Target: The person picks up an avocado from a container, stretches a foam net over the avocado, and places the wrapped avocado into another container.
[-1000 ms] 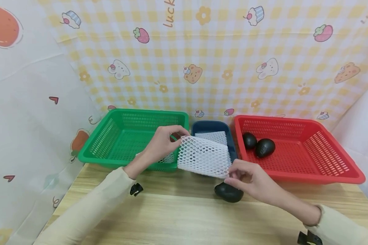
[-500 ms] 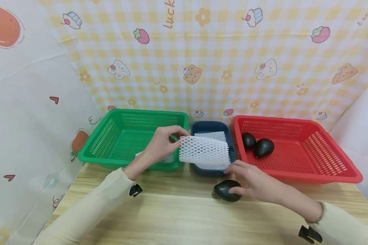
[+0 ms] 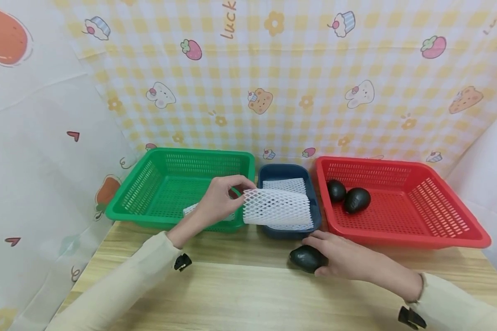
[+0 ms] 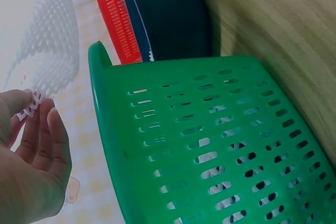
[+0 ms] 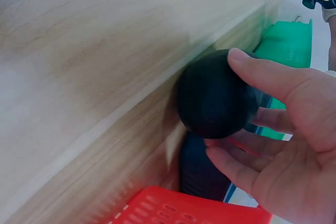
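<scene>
My left hand [image 3: 221, 200] pinches one end of a white foam net sleeve [image 3: 276, 207], holding it out over the dark blue bin [image 3: 287, 235]. In the left wrist view the foam net sleeve [image 4: 52, 40] hangs from thumb and fingertips, its mesh tube partly spread. Low at the table, my right hand [image 3: 348, 257] grips a dark avocado [image 3: 306, 259] in front of the blue bin. Seen from the right wrist, the thumb lies across the top of the avocado [image 5: 212, 98] and the fingers curl under its far side.
More white foam nets [image 3: 290, 185] lie in the blue bin. At left stands a green basket [image 3: 145, 219] with a white net piece [image 3: 190, 209] near its front. The red basket [image 3: 414, 241] at right holds two avocados [image 3: 357, 200]. A patterned cloth [image 3: 232, 69] hangs behind.
My right hand has let go of the net sleeve's right end, moved down and taken hold of the avocado. The left hand keeps its pinch on the sleeve, nearly in place.
</scene>
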Demonstrator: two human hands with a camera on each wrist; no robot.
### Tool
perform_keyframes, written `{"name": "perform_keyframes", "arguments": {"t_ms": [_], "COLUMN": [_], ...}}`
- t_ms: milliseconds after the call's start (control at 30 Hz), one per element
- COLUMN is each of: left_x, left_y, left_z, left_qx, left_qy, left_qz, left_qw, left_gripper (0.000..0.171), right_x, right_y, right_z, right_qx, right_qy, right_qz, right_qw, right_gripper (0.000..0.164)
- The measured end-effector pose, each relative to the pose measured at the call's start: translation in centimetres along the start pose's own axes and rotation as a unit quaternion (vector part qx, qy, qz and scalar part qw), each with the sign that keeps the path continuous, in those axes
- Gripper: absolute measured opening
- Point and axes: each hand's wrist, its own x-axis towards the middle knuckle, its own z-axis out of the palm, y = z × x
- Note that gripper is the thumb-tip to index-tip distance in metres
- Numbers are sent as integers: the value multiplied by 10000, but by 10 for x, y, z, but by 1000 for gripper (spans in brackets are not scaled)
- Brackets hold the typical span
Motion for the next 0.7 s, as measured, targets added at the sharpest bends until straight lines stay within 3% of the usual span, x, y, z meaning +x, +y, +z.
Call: {"name": "perform_keyframes", "arguments": {"t_ms": [400, 700], "left_x": [-6, -8], "left_y": [-3, -6], "left_z": [4, 6], "left_qx": [-50, -30], "left_qy": [-142, -156], "left_qz": [-16, -162], "left_qw": [9999, 9997], "left_gripper": [25, 27], "right_x": [2, 0], "right_y": [4, 5], "right_z": [3, 0], "right_qx": [246, 139], "right_qy": [-267, -114], "right_qz": [230, 123], "right_qw": [9991, 9998], "right_gripper": [71, 66]}}
